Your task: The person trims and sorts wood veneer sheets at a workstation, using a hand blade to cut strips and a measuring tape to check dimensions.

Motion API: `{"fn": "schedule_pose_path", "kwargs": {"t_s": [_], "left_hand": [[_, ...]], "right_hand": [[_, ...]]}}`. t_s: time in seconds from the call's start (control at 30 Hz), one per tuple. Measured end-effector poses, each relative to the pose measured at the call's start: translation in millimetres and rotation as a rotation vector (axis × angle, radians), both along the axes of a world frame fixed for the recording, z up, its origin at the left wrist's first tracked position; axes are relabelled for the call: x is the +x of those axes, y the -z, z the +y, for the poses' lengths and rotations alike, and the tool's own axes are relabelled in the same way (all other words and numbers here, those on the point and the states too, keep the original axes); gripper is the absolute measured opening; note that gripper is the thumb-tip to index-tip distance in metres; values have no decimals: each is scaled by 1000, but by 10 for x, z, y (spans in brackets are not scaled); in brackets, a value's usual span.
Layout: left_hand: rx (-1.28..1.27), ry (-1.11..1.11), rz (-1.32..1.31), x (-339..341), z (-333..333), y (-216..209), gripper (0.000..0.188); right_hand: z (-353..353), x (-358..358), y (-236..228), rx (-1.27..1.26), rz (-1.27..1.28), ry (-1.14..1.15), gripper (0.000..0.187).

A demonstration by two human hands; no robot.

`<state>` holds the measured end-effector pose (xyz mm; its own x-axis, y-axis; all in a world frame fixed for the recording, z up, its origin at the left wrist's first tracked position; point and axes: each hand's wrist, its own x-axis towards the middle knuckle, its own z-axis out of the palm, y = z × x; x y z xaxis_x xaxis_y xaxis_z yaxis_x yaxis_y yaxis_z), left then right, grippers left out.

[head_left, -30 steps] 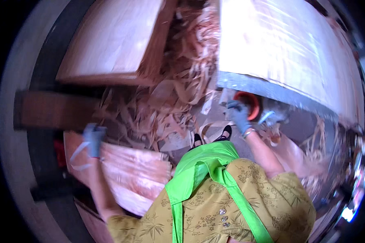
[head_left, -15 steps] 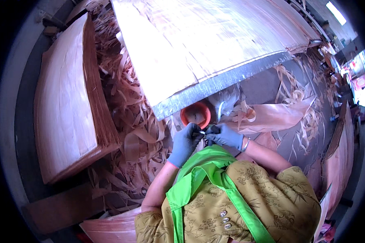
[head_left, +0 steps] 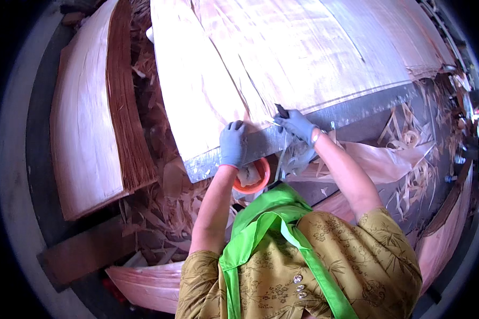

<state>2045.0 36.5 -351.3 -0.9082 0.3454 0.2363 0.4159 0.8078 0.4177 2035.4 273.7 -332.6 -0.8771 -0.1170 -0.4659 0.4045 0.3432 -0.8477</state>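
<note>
A large pale wood veneer sheet (head_left: 303, 64) tops the stack on a grey-edged table (head_left: 324, 113). Two dark splits run through it toward the near edge. My left hand (head_left: 233, 144), in a grey-blue glove, rests on that edge with fingers laid forward and nothing visible in them. To its right, my gloved right hand (head_left: 298, 126) grips a small black tool (head_left: 281, 110) over the sheet's edge. Something thin and white shows by its fingertips; the tool's exact kind cannot be made out. Below the left hand, an orange bucket (head_left: 267, 171) holds a pale lump.
A tall veneer stack (head_left: 85, 117) stands at the left. Curled veneer scraps (head_left: 170, 212) lie on the floor between it and me. Clear plastic film (head_left: 298, 157) hangs by the bucket, and a long veneer strip (head_left: 378, 159) lies to the right.
Both hands have moved forward, from close together beside the bucket to the sheet's near edge. They are now apart, with the black tool raised in the right hand. The view has shifted.
</note>
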Motion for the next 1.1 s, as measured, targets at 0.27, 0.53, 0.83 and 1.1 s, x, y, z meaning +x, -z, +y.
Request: {"fn": "schedule_pose_path", "kwargs": {"t_s": [0.27, 0.53, 0.83, 1.1], "left_hand": [[-147, -89, 21, -22, 188, 30, 36], [-358, -8, -55, -38, 309, -32, 42], [-313, -21, -189, -199, 324, -193, 43], [-185, -197, 24, -819, 543, 105, 52]], "right_hand": [[-445, -625, 210, 132, -126, -146, 24], [-179, -429, 84, 57, -247, -74, 28], [345, -493, 83, 40, -229, -86, 23], [-162, -1480, 44, 44, -175, -62, 18]]}}
